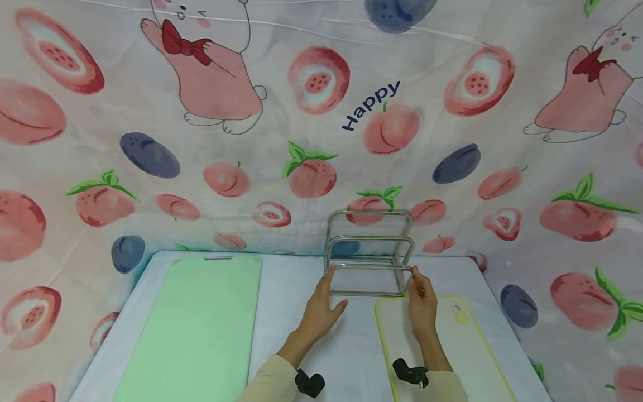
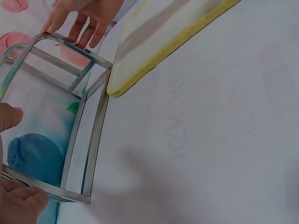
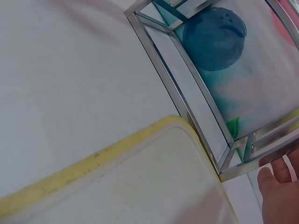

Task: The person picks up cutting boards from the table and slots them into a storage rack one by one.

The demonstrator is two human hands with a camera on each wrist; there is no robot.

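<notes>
A silver metal rack (image 1: 372, 267) of rounded upright frames joined by bars stands at the back of the white table. My left hand (image 1: 317, 312) touches the rack's left front side with outstretched fingers, its thumb spread away from the metal. In the left wrist view, the left fingers (image 2: 25, 200) lie along the outer side bar. On the opposite side, my right hand (image 1: 423, 307) holds the right front post, thumb and forefinger close on the bar. Its other fingers (image 3: 280, 170) hang loosely outside the frame in the right wrist view.
A yellow-edged white cutting board (image 1: 452, 346) lies at the right, its far corner right at the rack's base. At the left lies a large green board (image 1: 201, 329) with a slot near its far edge. A fruit-and-rabbit printed cloth (image 1: 311, 134) hangs behind the table (image 1: 291, 279).
</notes>
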